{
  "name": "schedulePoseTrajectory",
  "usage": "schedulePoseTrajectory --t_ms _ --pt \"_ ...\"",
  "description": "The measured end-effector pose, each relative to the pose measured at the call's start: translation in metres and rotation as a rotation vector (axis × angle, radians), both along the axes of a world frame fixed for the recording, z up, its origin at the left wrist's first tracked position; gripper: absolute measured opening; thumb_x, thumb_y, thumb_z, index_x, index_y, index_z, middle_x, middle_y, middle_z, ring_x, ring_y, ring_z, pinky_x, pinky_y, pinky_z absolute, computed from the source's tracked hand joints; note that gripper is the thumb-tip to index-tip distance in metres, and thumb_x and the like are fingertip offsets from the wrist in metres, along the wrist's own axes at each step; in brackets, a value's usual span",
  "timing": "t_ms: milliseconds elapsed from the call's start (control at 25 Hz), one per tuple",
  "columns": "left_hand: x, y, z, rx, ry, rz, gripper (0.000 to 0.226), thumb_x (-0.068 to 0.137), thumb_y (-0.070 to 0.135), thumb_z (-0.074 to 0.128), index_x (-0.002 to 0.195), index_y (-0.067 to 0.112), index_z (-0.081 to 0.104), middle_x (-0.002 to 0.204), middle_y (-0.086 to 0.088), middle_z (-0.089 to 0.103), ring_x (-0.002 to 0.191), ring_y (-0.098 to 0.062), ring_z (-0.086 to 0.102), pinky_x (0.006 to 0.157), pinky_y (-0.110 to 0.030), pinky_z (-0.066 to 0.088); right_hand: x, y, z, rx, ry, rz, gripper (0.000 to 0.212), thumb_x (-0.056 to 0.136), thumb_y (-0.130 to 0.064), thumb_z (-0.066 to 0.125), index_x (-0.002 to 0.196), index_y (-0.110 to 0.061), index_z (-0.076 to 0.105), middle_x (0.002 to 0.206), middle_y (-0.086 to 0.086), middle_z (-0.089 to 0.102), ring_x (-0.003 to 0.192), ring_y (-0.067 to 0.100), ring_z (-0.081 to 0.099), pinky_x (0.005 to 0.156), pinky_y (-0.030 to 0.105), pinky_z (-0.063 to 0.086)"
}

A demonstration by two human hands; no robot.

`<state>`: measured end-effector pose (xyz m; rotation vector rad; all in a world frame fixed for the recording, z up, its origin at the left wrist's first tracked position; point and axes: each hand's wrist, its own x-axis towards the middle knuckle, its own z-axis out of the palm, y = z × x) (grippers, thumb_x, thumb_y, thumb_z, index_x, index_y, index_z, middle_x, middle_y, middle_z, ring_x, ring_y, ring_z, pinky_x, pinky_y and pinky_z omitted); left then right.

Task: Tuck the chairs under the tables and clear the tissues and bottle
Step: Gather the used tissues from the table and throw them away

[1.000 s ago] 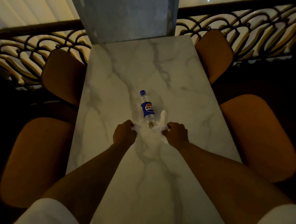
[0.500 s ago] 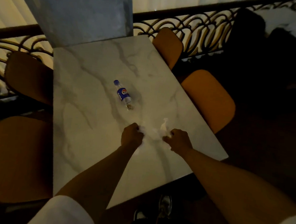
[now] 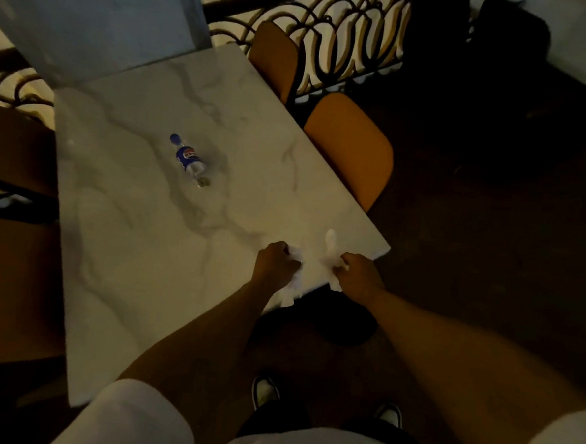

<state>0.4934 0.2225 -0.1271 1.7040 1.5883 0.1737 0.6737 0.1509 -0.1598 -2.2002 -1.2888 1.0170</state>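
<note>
I'm on tissue clearing, left hand (image 3: 275,263) and right hand (image 3: 358,274) each pinching tissues (image 3: 330,255) at the table (image 3: 146,247) edge; bottle (image 3: 189,159) next.

Both arms reach forward; left hand (image 3: 275,263) and right hand (image 3: 359,272) are fisted (knuckles up), side by side.

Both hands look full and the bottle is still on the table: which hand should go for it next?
Left, probably. The bottle lies toward the table's far left, nearer the left hand than the right hand. Each hand grips tissue, so the left must first free some fingers.
</note>
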Motion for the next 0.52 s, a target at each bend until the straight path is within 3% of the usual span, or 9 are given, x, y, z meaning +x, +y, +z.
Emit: schedulePoseTrajectory --t_ms 320,400,520 --pt "0.079 -0.112 -0.043 -0.157 0.019 0.063 0.020 0.094 0.019 0.064 0.083 0.008 0.051 0.072 -0.001 0.050 0.075 -0.023 0.053 0.055 -0.029 0.034 0.078 -0.081 -0.044 -0.177 0.082 -0.005 0.030 0.103 -0.020 0.045 0.118 0.001 0.061 0.122 0.021 0.061 0.110 0.037 0.060 0.083 0.040 0.048" --pt "0.087 -0.128 -0.062 -0.205 0.003 0.100 0.017 0.093 0.020 0.065 0.088 0.007 0.056 0.082 -0.007 0.056 0.082 -0.026 0.057 0.065 -0.029 0.039 0.086 -0.099 -0.053 -0.225 0.113 -0.007 0.035 0.103 -0.027 0.048 0.122 0.001 0.058 0.124 0.020 0.061 0.113 0.036 0.059 0.087 0.041 0.047" --pt "0.096 -0.129 -0.099 -0.307 -0.018 0.131 0.025 0.093 0.023 0.066 0.104 0.000 0.064 0.100 -0.017 0.065 0.094 -0.030 0.063 0.071 -0.030 0.040 0.099 -0.116 -0.081 -0.276 0.140 -0.042 0.044 0.100 -0.040 0.053 0.122 -0.002 0.057 0.115 0.014 0.061 0.107 0.031 0.060 0.078 0.033 0.042"
